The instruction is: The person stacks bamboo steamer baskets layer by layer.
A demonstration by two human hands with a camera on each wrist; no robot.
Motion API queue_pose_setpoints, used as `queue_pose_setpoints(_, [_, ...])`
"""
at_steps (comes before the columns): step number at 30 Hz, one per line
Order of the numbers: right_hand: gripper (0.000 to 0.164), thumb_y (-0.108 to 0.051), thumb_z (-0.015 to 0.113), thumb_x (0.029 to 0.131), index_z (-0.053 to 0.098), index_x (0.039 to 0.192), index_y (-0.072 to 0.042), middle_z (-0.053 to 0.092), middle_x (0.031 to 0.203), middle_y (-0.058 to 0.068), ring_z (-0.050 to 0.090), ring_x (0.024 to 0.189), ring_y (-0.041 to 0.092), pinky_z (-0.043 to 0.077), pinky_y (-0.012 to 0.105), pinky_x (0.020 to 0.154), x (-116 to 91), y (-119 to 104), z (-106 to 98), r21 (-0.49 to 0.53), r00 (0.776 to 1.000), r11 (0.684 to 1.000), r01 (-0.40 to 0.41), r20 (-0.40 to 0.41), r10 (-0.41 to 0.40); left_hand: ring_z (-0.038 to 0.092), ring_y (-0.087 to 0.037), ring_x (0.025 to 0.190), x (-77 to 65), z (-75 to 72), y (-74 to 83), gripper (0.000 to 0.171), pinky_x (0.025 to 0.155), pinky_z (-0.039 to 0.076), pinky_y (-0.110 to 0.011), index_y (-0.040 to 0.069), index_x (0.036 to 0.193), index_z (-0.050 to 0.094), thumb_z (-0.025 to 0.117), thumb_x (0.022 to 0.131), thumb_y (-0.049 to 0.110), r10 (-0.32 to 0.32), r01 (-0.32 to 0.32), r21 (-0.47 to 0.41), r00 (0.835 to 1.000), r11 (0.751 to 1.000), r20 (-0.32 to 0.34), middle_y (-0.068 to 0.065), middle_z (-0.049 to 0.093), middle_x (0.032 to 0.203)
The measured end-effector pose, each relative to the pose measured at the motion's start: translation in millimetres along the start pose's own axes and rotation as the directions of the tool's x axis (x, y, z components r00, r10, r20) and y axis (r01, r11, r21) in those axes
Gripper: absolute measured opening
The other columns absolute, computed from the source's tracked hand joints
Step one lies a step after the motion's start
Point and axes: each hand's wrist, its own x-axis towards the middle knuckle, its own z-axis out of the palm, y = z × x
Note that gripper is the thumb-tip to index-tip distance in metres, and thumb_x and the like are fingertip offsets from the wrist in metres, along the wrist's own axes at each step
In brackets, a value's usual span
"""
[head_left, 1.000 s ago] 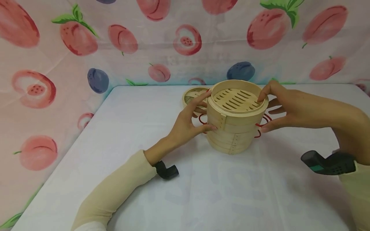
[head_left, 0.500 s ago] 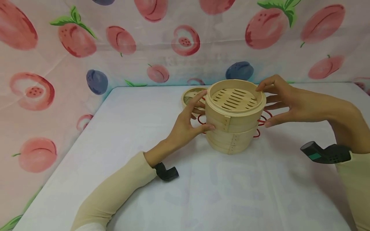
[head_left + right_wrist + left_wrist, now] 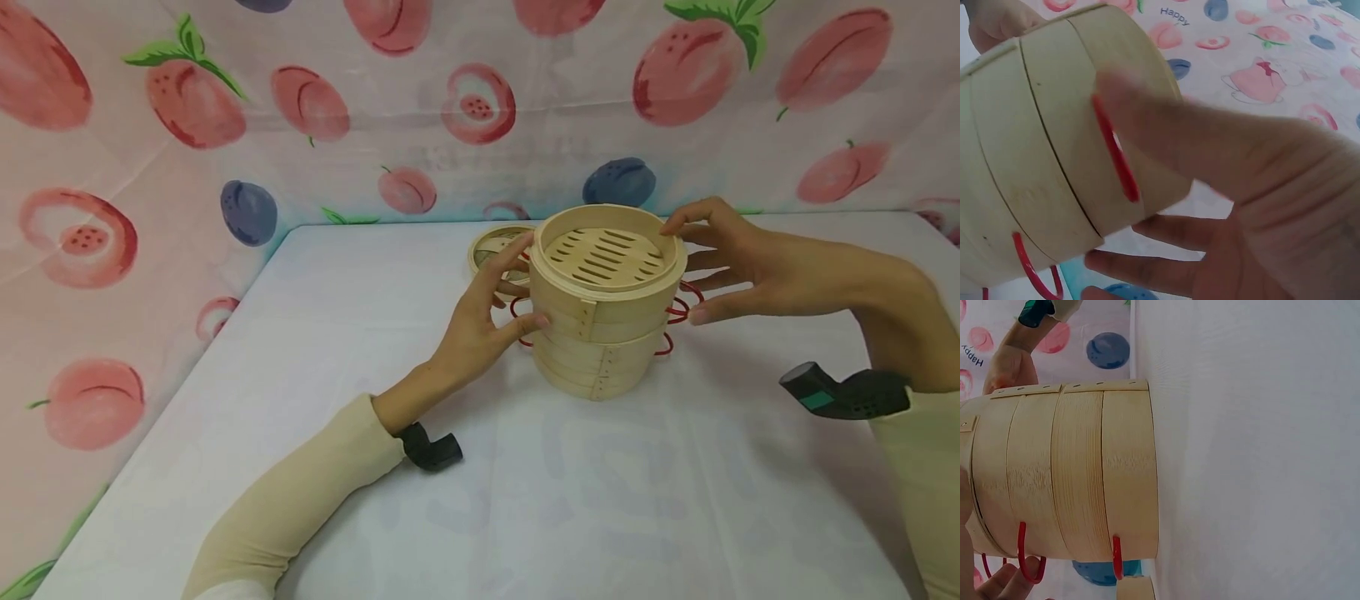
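Note:
Two bamboo steamer baskets stand stacked on the white table, the upper basket (image 3: 630, 317) resting on the lower basket (image 3: 577, 375). A slatted bottom (image 3: 603, 257) shows inside the upper one. My left hand (image 3: 476, 325) grips the stack's left side, its thumb in front near the joint between tiers and its fingers behind. On the right, my right hand (image 3: 750, 267) holds the upper basket, index fingertip at the rim and thumb beside a red handle (image 3: 677, 312). In the right wrist view that thumb (image 3: 1147, 119) lies along the basket wall by the red loop (image 3: 1116, 150).
Behind the stack on the left, a round bamboo piece (image 3: 483, 246) with a woven-looking top lies partly hidden by my left hand. A fruit-print cloth (image 3: 420, 100) hangs behind the white table (image 3: 360, 292). Black wrist cameras (image 3: 431, 448) sit at both cuffs.
The upper basket has turned slightly, its front seam moving right toward the lower basket's seam. My right index finger has risen from inside the basket to its rim. My left hand stays on the stack.

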Motion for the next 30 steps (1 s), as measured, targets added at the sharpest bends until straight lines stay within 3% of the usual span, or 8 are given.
queue_pose_setpoints(4, [0.088, -0.006, 0.083, 0.073, 0.017, 0.133, -0.008, 0.033, 0.134, 0.005, 0.045, 0.122, 0.034, 0.045, 0.017, 0.088, 4.9, -2.9, 5.6, -0.028, 0.998, 0.999, 0.039, -0.044, -0.040, 0.062, -0.014, 0.101, -0.4, 0.3, -0.5, 0.087, 0.076, 0.045, -0.044, 0.025, 0.150, 0.024, 0.076, 0.082, 0.015, 0.014, -0.014, 0.008, 1.000, 1.000, -0.009, -0.006, 0.047, 0.129])
queue_pose_setpoints(8, [0.088, -0.006, 0.082, 0.074, 0.017, 0.132, -0.009, 0.035, 0.134, 0.008, 0.051, 0.116, 0.039, 0.046, 0.016, 0.085, 5.7, -1.6, 7.2, -0.039, 0.997, 0.998, 0.039, -0.067, -0.041, 0.061, -0.016, 0.101, 0.1, 1.8, -0.9, 0.092, 0.078, 0.047, -0.044, 0.023, 0.150, 0.023, 0.079, 0.078, 0.010, 0.044, -0.044, -0.011, 0.999, 0.999, -0.010, -0.006, 0.047, 0.131])
queue_pose_setpoints(11, [0.086, -0.004, 0.079, 0.077, 0.017, 0.136, -0.012, 0.036, 0.135, 0.010, 0.053, 0.114, 0.041, 0.047, 0.018, 0.085, 4.5, 1.8, 5.5, -0.029, 0.998, 0.999, 0.032, -0.052, -0.033, 0.061, -0.017, 0.102, 0.2, 2.8, -0.4, 0.095, 0.082, 0.048, -0.041, 0.020, 0.150, 0.023, 0.081, 0.076, 0.010, 0.059, -0.059, -0.026, 0.998, 0.998, -0.012, -0.006, 0.044, 0.135])
queue_pose_setpoints(18, [0.083, 0.004, 0.070, 0.084, 0.016, 0.144, -0.015, 0.040, 0.134, 0.012, 0.058, 0.111, 0.019, 0.054, 0.031, 0.081, 4.4, 10.9, -0.4, 0.091, 0.997, 0.994, 0.068, 0.020, -0.070, 0.061, -0.017, 0.101, -1.6, 2.9, -0.4, 0.098, 0.086, 0.047, -0.035, 0.019, 0.151, 0.021, 0.082, 0.075, 0.011, 0.027, -0.027, -0.013, 0.999, 1.000, -0.027, -0.007, 0.045, 0.130])
queue_pose_setpoints(23, [0.082, 0.009, 0.064, 0.086, 0.013, 0.146, -0.014, 0.039, 0.135, 0.015, 0.058, 0.110, 0.021, 0.055, 0.038, 0.078, 4.3, 15.2, -3.0, 0.166, 0.993, 0.982, 0.095, 0.055, -0.105, 0.061, -0.015, 0.103, -0.8, 2.5, -0.3, 0.096, 0.088, 0.046, -0.035, 0.015, 0.151, 0.024, 0.082, 0.075, 0.011, 0.033, -0.033, 0.005, 0.999, 0.999, -0.022, -0.005, 0.042, 0.136])
queue_pose_setpoints(30, [0.081, 0.012, 0.062, 0.086, 0.014, 0.146, -0.013, 0.037, 0.136, 0.016, 0.057, 0.112, 0.021, 0.055, 0.039, 0.077, 5.3, 17.1, -3.2, 0.203, 0.992, 0.975, 0.094, 0.059, -0.108, 0.063, -0.015, 0.103, -0.5, 2.1, -0.9, 0.090, 0.091, 0.044, -0.037, 0.010, 0.148, 0.030, 0.083, 0.075, 0.011, 0.087, -0.086, 0.016, 0.995, 0.996, -0.039, -0.007, 0.048, 0.127])
